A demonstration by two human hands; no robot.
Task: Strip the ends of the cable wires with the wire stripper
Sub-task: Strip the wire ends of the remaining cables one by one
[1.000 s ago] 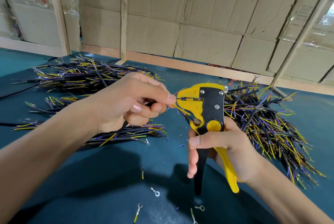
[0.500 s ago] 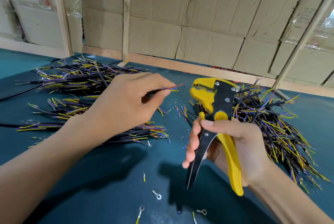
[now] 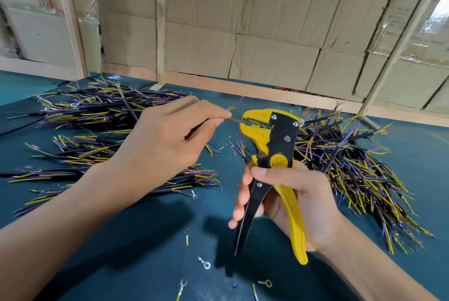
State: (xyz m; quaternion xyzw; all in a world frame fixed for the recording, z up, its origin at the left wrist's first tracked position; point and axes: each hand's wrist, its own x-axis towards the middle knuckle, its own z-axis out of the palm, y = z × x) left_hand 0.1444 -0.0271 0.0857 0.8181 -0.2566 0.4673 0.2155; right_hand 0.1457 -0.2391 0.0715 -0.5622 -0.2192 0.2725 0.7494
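Faint print shows on the cardboard (image 3: 401, 18) at upper right and on the stripper's yellow pivot disc (image 3: 279, 161), but none of it can be read.

The left hand (image 3: 170, 140) pinches a cable (image 3: 206, 121) between thumb and forefinger, the other fingers curled under. From the fingertips a thin red wire (image 3: 234, 120) runs right to the mouth of the stripper (image 3: 272, 145), its tip just at the yellow front teeth; whether it sits inside them cannot be told. A blue and a yellow wire (image 3: 230, 107) stick up above the forefinger, clear of the tool.

The right hand (image 3: 298, 203) holds the stripper upright by its handles. The thumb lies across the front just under the pivot disc, the fingers wrap loosely behind the black handle (image 3: 247, 215), and the yellow handle (image 3: 295, 225) lies in the palm. The handles stand spread and the jaws show a narrow gap.

Both hands hover above a teal table (image 3: 145, 252). A cable pile (image 3: 97, 116) lies behind the left hand, another pile (image 3: 359, 169) behind the right. Ring terminals (image 3: 205, 263) and insulation bits (image 3: 228, 145) lie scattered on the table; no containers hold them.
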